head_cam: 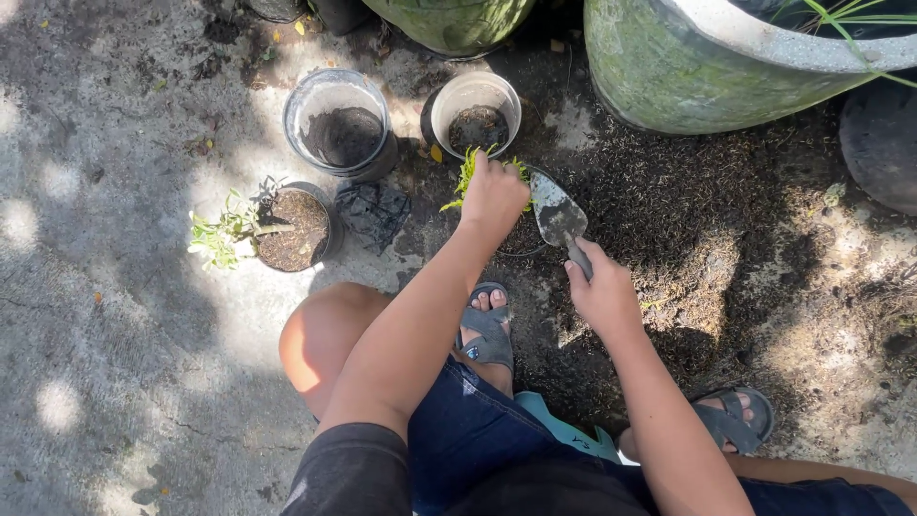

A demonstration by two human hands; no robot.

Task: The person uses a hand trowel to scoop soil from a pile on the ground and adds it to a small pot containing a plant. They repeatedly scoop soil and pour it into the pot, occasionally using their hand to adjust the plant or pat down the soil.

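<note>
Head view: my left hand pinches the seedling just left of the trowel, its blade pointing away, handle gripped by my right hand.

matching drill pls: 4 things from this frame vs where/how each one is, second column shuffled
Things:
1. trowel
2. seedling
3. clear pot
4. white pot

States:
A. gripped in the left hand
B. far left of the back row, soil low inside
C. handle in the right hand, blade pointing away
D. just behind the left hand, some soil inside

Pairs: 1-C, 2-A, 3-B, 4-D
</note>
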